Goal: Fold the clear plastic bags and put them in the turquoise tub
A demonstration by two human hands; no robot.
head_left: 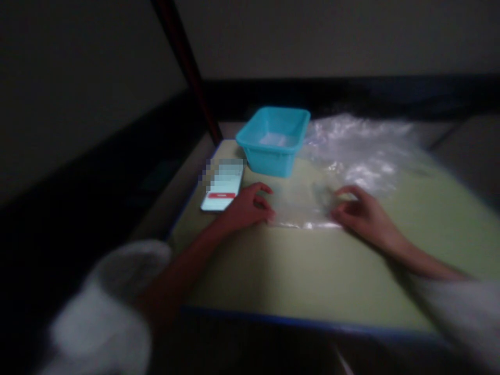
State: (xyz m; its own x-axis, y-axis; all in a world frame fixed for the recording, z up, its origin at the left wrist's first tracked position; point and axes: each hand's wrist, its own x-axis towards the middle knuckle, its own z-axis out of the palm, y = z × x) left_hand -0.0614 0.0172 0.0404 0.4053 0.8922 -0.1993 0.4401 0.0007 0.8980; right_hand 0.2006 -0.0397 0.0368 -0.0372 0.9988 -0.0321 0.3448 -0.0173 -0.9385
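A clear plastic bag (299, 208) lies almost flat on the table between my two hands. At its near left corner, my left hand (250, 207) has the thumb and lower fingers closed on the edge, with the index finger reaching out above. My right hand (363, 216) is curled, and its thumb and fingertips are closed at the bag's right edge. Blur hides the exact grip of both hands. Just beyond the bag stands a turquoise plastic basin (271, 159) with something pale inside, too unclear to name.
A phone (224, 185) with a lit, partly pixelated screen lies left of the basin. Crumpled clear plastic (363, 151) is heaped at the back right. The pale yellow-green table (304, 276) has a blue edge. A dark red post (191, 73) rises behind its left corner.
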